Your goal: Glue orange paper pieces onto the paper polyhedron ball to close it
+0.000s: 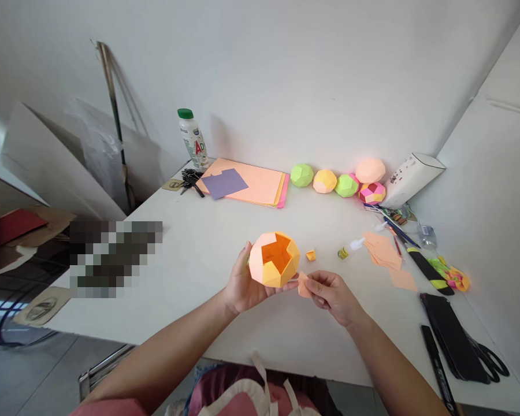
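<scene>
an unfinished paper ball (274,259) in peach and orange, open at the top, is cupped from the left and below by the left hand (242,284), whose fingers are curled narrowly round it, above the white tabletop (190,260). a small folded peach piece (304,285) is pinched between the thumb and fingers of the right hand (333,296), touching the ball's lower right edge. just beyond the right fingers a tiny orange folded piece (311,255) and a small yellow-green bit (342,253) are seen on the tabletop, with a loose pile of peach paper squares (383,249) further right. well beyond the fingers, finished paper balls (338,180) are lined up by the wall, beside a stack of coloured sheets (251,182) and a green-capped bottle (192,138). scissors (487,355) lie far right.
</scene>
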